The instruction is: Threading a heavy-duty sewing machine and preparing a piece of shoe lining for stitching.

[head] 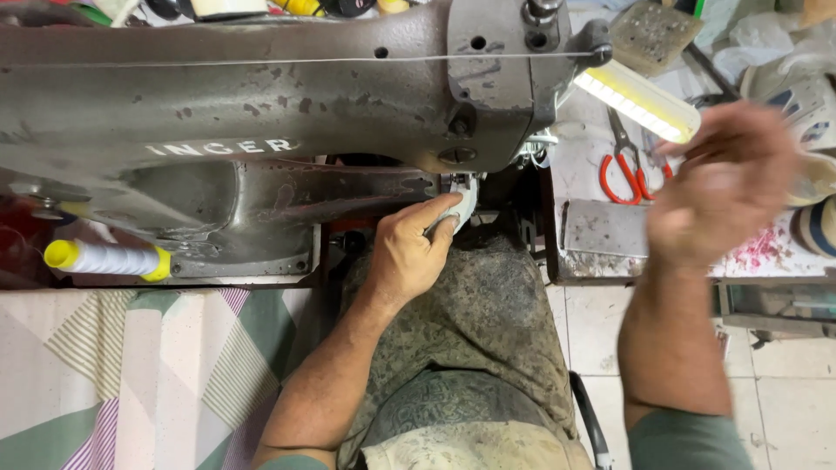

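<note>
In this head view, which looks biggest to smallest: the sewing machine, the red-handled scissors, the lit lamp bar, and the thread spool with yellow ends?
1. Sewing machine, by far the largest.
2. Thread spool and lamp bar: they look about alike, so I won't rank them.
3. Scissors, smallest, partly hidden by the blurred right hand.

head-worn view, looking steeply down, close over sewing machine [261, 130]
</note>
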